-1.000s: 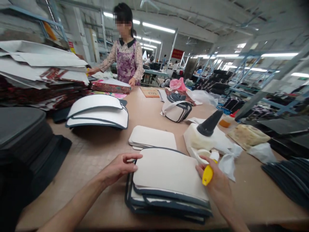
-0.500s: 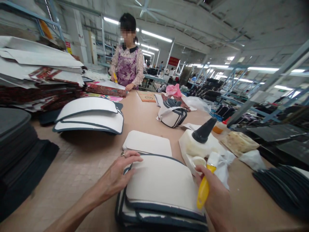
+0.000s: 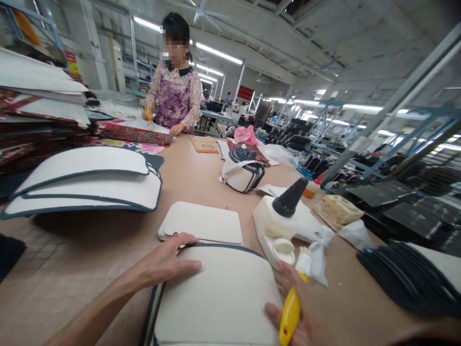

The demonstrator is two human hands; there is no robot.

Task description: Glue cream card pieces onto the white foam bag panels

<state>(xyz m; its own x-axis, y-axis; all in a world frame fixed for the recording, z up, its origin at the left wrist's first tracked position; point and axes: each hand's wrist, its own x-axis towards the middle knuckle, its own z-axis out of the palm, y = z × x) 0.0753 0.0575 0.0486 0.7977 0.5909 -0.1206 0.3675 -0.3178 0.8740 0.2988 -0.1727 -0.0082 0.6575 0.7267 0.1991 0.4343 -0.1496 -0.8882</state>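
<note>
spanning most of the view, the brown bench [image 3: 194,180] carries everything. co-worker [image 3: 176,96] stands at the far side, own hands busy over printed sheets [image 3: 137,137] there. sheet pile [image 3: 39,115] at far l., curved dark-edged panels [image 3: 90,180] in front of it, bowed up off the bench.

nearest the wearer: panel stack [image 3: 150,307], dark edging showing at its l. side, w/ pale top panel [image 3: 219,298] lying on it, near edge cut off by the frame. r. side: dark panels [image 3: 403,276], fanned. btwn, just past the stack's far r. corner: white container [image 3: 264,221] w/ black cone [image 3: 290,197] on top. white cards [image 3: 205,221] lie just beyond the stack's far edge.

hands: left hand [image 3: 173,262] is half spread at the far l. corner of the top panel, thumb on the face, fingers by the far edge, nothing clutched. right hand [image 3: 306,307] is curled loosely round the yellow brush [image 3: 291,307], bristles pointing away; its thumb & fingertips are at the panel's r. edge, blurred, so can't tell if they press.

step in hand is prob. squaring/steadying the top panel, not brushing. next move calls for even contact both sides, edges lined up w/ the stack, & bristles kept off the pale face.
</note>
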